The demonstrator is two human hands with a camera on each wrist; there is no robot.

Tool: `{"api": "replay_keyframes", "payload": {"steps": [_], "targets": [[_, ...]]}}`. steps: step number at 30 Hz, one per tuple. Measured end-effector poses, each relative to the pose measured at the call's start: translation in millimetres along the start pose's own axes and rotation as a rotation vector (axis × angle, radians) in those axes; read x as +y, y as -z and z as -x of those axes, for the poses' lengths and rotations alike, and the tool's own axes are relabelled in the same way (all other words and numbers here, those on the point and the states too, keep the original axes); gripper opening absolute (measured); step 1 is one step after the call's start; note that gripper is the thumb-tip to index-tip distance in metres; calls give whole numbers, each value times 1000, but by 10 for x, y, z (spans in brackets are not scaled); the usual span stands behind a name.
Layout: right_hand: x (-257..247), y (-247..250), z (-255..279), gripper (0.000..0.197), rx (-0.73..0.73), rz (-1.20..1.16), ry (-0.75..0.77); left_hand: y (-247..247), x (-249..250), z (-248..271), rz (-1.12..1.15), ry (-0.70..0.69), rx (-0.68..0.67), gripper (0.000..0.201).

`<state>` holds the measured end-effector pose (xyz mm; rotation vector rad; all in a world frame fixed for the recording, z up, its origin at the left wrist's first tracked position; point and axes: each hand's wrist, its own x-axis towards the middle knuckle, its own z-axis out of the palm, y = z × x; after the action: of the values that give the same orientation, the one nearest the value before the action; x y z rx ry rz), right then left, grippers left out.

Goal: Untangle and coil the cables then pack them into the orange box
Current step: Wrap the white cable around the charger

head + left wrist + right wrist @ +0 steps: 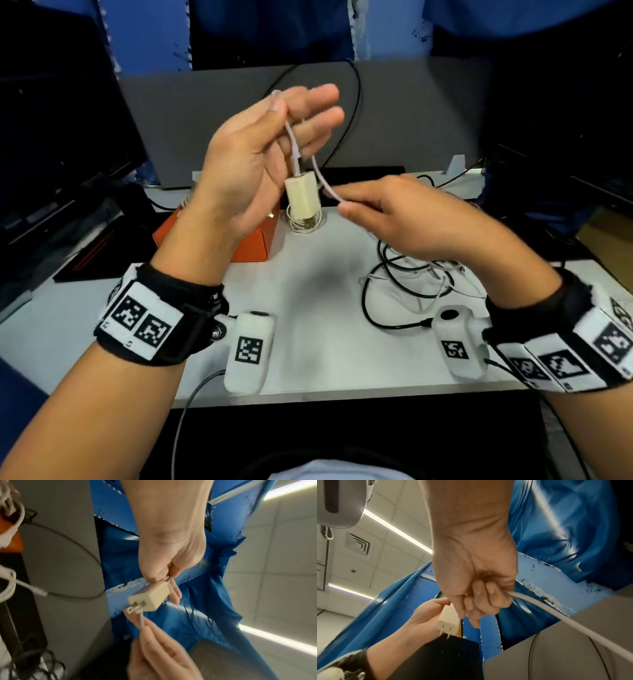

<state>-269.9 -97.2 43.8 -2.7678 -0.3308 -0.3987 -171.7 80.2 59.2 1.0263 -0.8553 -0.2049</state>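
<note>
My left hand (291,114) is raised over the table and pinches a white cable (291,137) between thumb and fingers. A cream plug adapter (303,197) hangs from that cable just below the palm. My right hand (347,205) pinches the same cable a little to the right of the adapter. In the right wrist view its fingers curl round the cable (556,616). The orange box (253,240) sits on the table, partly hidden behind my left hand. Beside the box lies a coiled white cable (306,222).
A tangle of black and white cables (411,277) lies on the white table (325,325) under my right hand. A grey panel (411,120) stands at the back with a black cord on it. A dark tray (89,253) lies left of the box.
</note>
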Motion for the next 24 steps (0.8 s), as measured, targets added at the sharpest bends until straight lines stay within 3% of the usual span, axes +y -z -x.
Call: {"api": "replay_keyframes", "payload": {"steps": [2,5,7,11,16,21,24], "targets": [[-37,-1,39,26,-23,55,34,-19,-34,16,-254,4,-24,37],[-98,56,78,22,20,42,63,-10,-34,93,-640,94,-229,37],[-134,98,102,16,140,-85,86,-16,14,130,-709,160,-372,34],[-132,124,85,22,401,-337,61,-45,95,169,-597,208,-457,44],[-90,115,57,20,429,-280,79,3,118,186,-451,172,-462,34],[-92,110,45,23,567,-325,101,-13,46,199,-193,244,-533,29],[-83,86,40,23,637,-363,100,-11,50,195,-170,237,-559,28]]}}
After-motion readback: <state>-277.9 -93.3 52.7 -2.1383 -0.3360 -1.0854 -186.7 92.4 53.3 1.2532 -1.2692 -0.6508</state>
